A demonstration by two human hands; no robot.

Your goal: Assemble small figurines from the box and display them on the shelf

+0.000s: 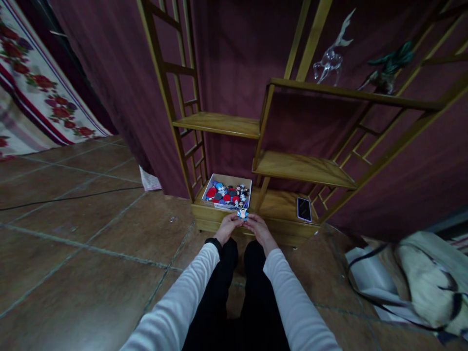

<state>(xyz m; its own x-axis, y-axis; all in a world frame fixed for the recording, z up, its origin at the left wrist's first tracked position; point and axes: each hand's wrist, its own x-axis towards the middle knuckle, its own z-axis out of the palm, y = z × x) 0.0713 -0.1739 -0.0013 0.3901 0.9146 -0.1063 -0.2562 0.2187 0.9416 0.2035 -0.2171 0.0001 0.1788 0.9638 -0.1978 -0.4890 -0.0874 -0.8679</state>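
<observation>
Blue-white figurine (243, 214) in both hands (227, 227) (258, 228) — any lettering unreadably small.

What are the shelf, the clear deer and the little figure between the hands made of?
Shelf: probably wood, perhaps varnished, judging by its yellow-brown streaks and soft sheen.
Deer: glass or clear acrylic, glossy; the dark red cloth shows through and pale highlights edge it.
Figure: possibly plastic or rubber, from its blue, white and pale pink patches; too small to tell the finish.
</observation>
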